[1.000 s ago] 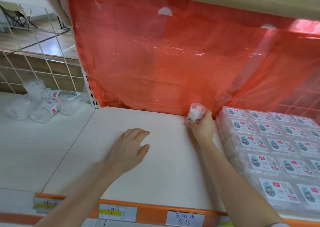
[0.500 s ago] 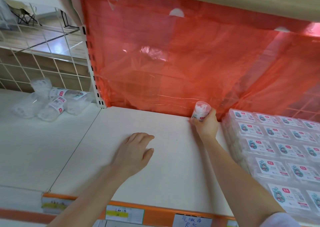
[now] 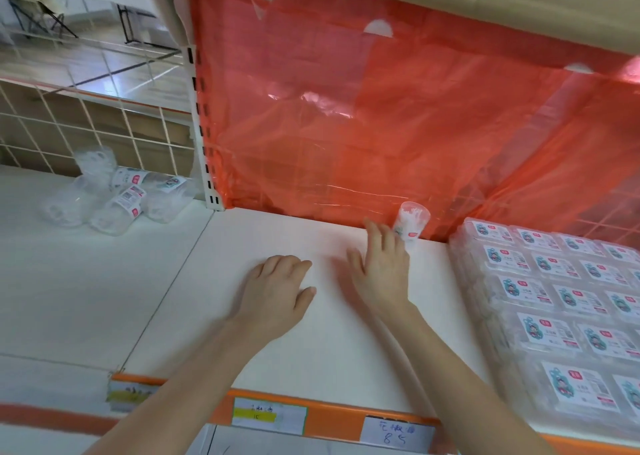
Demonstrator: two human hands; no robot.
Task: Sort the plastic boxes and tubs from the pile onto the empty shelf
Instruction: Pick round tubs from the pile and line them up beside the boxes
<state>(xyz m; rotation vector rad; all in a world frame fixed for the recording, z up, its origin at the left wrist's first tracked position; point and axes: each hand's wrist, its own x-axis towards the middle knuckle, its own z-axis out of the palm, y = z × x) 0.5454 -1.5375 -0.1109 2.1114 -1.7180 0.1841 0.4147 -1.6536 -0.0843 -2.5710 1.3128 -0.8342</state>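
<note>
Step looks like setting down: draw the right hand (image 3: 381, 267) straight back without tipping the tub (image 3: 412, 222). Left hand (image 3: 277, 291) lies flat on the shelf (image 3: 311, 350), fingers relaxed, holding nothing. Right hand is spread open and empty, fingertip contact too blurred to tell. Tub stands upright at the back against the red sheet (image 3: 346, 125), just left of the stacked boxes (image 3: 554, 298).

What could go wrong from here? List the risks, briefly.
1. The tub stands upright and alone at the back of the shelf; the open right hand is close beside it and could tip it.
2. The loose red sheet hangs right behind the tub and might nudge it.
</note>
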